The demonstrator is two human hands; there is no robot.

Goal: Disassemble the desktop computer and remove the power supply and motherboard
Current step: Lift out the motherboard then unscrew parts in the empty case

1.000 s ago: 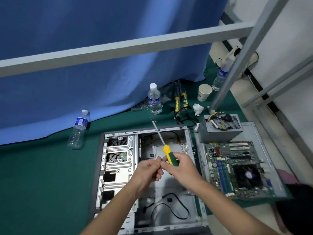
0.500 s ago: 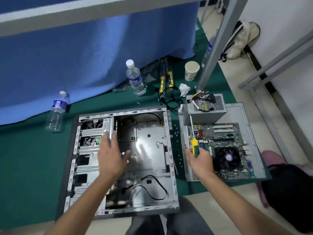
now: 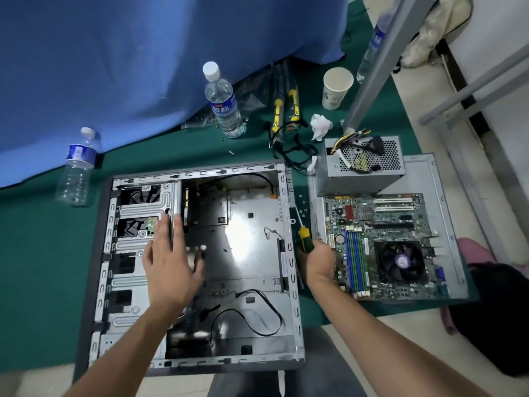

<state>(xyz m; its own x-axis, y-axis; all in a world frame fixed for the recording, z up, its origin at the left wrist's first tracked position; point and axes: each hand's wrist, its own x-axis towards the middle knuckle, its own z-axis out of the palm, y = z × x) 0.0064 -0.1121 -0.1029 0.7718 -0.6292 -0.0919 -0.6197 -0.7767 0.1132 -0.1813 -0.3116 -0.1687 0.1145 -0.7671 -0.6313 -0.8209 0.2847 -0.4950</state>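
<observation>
A gutted case (image 3: pixel 197 270) lies flat on green matting, its long axis running away from the person, with the two parts it once held already out and set to its right. The power supply (image 3: pixel 360 167) sits at the far end of a grey side panel (image 3: pixel 423 173), its cable bundle piled on top; the motherboard (image 3: pixel 383 245) lies flat just in front of it on the same panel, its long side also running away from the viewer. The left hand (image 3: pixel 169 262) hovers with fingers spread flat over the case's drive cage (image 3: pixel 137 213), holding nothing; whether it touches the metal cannot be told. The right hand (image 3: pixel 317 259) grips a yellow-and-green screwdriver (image 3: pixel 305 237), tip pointing away, in the gap between the case's right rim and the motherboard's near-left corner. Both removed parts lie to the right, so the right hand is much the nearer to them and the left is across the case. By this layout the removal looks essentially complete, with the screwdriver likely to be put down next.
</observation>
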